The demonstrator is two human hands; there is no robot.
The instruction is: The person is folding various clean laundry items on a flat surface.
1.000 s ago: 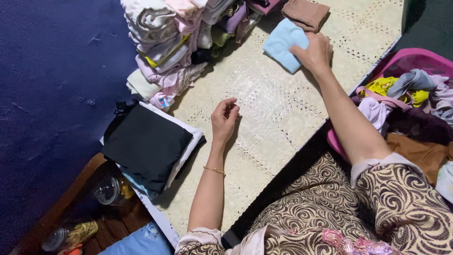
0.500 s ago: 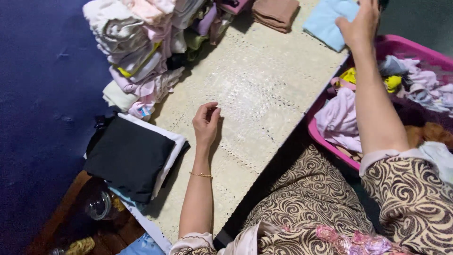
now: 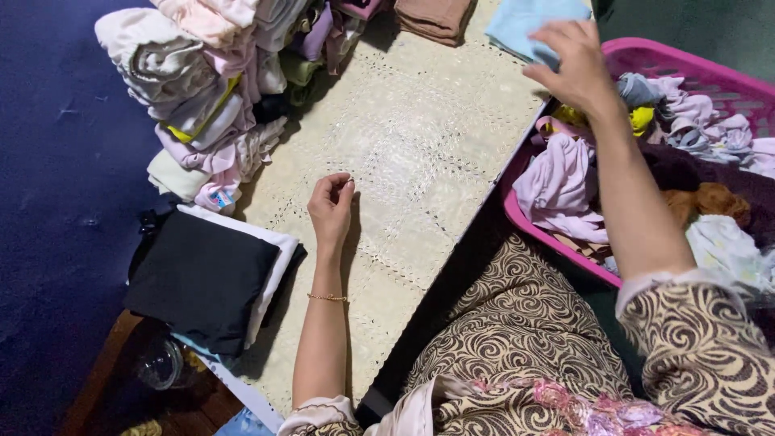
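Laundry is sitting in 2 places as we are working: folded pieces on the surface [image 3: 420, 153], loose ones in the pink basket [image 3: 686, 60]. Our right hand [image 3: 569, 64] is hovering over the basket's near rim, fingers [image 3: 557, 36] loosely spread and holding nothing, just beside the folded blue cloth [image 3: 525, 20] at the surface's far edge. We are judging that a careless sweep could knock that cloth askew, or nudge the leaning clothes stack [image 3: 218, 89]. Our left hand [image 3: 329, 208] is resting on the surface, fingers curled inward, gripping nothing.
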